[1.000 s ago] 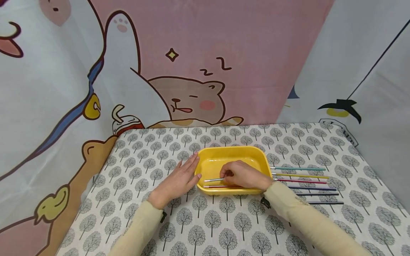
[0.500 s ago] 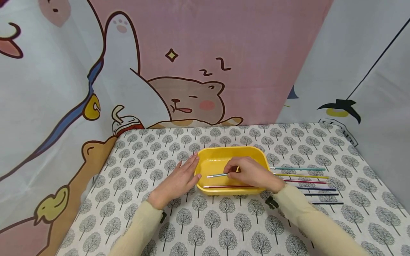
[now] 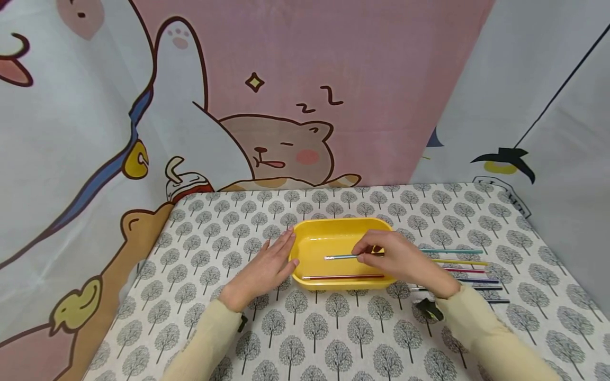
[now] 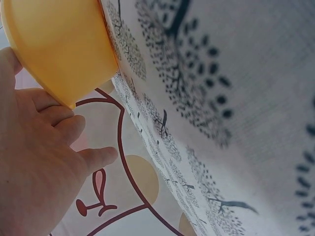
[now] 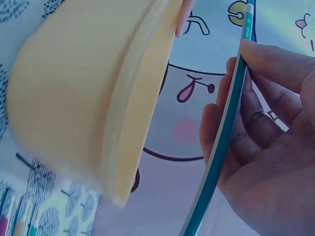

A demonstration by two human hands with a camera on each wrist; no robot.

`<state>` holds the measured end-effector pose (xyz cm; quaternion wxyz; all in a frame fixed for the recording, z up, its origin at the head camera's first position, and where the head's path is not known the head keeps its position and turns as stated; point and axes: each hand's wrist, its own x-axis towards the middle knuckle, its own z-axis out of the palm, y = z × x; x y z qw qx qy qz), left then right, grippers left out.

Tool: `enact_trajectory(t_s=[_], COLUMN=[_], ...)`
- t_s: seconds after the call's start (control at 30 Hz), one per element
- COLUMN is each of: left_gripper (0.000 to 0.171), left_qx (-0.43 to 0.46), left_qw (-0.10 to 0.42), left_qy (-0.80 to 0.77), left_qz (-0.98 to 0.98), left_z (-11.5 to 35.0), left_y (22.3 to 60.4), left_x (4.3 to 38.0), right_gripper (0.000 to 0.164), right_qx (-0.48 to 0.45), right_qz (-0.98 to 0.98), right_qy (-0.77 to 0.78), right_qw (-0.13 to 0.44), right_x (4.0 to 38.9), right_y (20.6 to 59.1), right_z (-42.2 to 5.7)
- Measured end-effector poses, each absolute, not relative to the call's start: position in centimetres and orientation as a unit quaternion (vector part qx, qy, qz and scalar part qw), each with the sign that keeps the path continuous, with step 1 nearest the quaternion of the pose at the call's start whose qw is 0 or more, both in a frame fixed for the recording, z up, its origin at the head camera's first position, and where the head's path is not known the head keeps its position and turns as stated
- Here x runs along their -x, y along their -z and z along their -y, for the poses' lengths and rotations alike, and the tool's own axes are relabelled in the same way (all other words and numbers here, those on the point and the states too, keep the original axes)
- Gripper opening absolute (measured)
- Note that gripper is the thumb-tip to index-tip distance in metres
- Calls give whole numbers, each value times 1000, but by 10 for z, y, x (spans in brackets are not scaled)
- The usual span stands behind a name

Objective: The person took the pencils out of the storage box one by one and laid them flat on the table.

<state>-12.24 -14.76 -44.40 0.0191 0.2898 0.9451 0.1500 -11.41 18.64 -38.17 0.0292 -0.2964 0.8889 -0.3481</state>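
Observation:
A yellow oblong box point(image 3: 329, 243) sits on the tree-print cloth. Against its left end rests my left hand point(image 3: 264, 270), fingers extended; in the left wrist view the fingertips of that hand point(image 4: 49, 137) lie at the rim. My right hand point(image 3: 397, 259) pinches a teal pencil point(image 3: 343, 257) between thumb and fingers, above the right half of the box. The right wrist view shows this pencil point(image 5: 224, 142) raised over the rim, its white-tipped end up by the thumb. A dark red pencil point(image 3: 343, 277) lies inside along the near wall.
Right of the box, several pencils lie side by side, among them another teal one point(image 3: 457, 251), a yellow one point(image 3: 462, 262) and a dark one point(image 3: 476, 288). The right forearm partly covers them. Behind the table point(image 3: 314, 328) hangs a cartoon-print curtain point(image 3: 371, 95).
My right hand has moved right and come up slightly with the teal pencil, uncovering the whole red pencil in the box. The left hand has stayed at the box's left end.

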Motion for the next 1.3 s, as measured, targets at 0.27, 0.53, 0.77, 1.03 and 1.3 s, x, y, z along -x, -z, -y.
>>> enact_trajectory(t_s=[0.27,0.53,0.77,1.03,1.3], left_gripper=[68,69,69,69,69], left_qx=[-291,-288,-287,-287,-284], left_qw=[19,21,25,29,32], left_qy=[-147,-150,-151,-149,-147], left_qz=[-945,-946,-946,-946,-947], left_z=[148,148,148,148,148], left_y=[445,445,444,445,444], left_x=[123,122,123,124,123], right_gripper=[15,20,26,30,30], right_qx=[289,283,286,261,240], right_qz=[-891,-893,-892,-907,-919], right_qy=[349,349,348,325,307], right_qw=[0,-21,-48,-64,-66], right_x=[100,87,76,60,52], right_y=[379,378,383,393,409], right_z=[-208,-231,-254,-282,-309])
